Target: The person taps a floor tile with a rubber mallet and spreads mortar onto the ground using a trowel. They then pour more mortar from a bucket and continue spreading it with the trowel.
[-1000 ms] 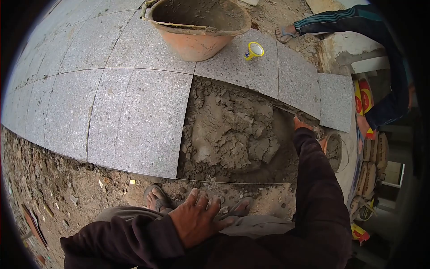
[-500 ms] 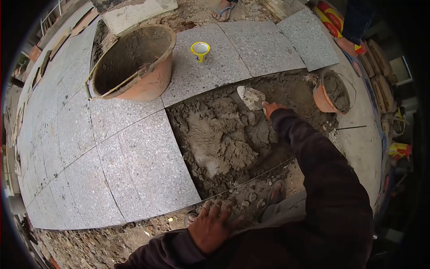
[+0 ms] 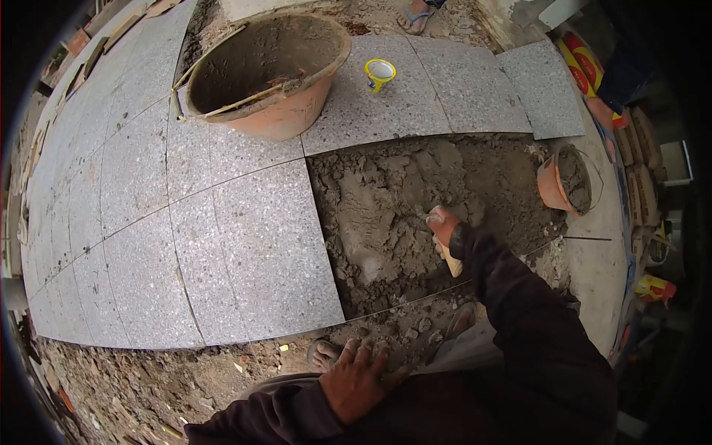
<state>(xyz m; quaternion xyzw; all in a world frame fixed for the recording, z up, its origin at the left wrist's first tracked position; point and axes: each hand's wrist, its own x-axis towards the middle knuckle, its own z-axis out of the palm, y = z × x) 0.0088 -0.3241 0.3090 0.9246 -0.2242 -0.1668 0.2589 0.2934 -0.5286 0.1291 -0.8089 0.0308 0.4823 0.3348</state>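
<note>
My right hand (image 3: pixel 445 228) is closed round a trowel (image 3: pixel 451 259), whose pale wooden handle sticks out below the fist. Its blade cannot be made out against the wet mortar (image 3: pixel 374 200), which lies in rough lumps in the gap beside the laid tiles. Near the bottom of the view, my left hand (image 3: pixel 362 384) rests on my leg with its fingers stretched out and holds nothing. Speckled grey tiles (image 3: pixel 256 245) border the mortar on its left and far sides.
A large mortar-stained bucket (image 3: pixel 297 111) stands on the tiles, with a small yellow-rimmed cup (image 3: pixel 380 71) to its right. A smaller bucket (image 3: pixel 552 185) sits at the bed's right end. Another person's foot (image 3: pixel 415 16) shows at the top. Bags (image 3: pixel 641 189) lie at far right.
My right hand has drawn the trowel nearer to me over the mortar, and its handle now points toward me. The view has shifted slightly; my left hand stays on my leg.
</note>
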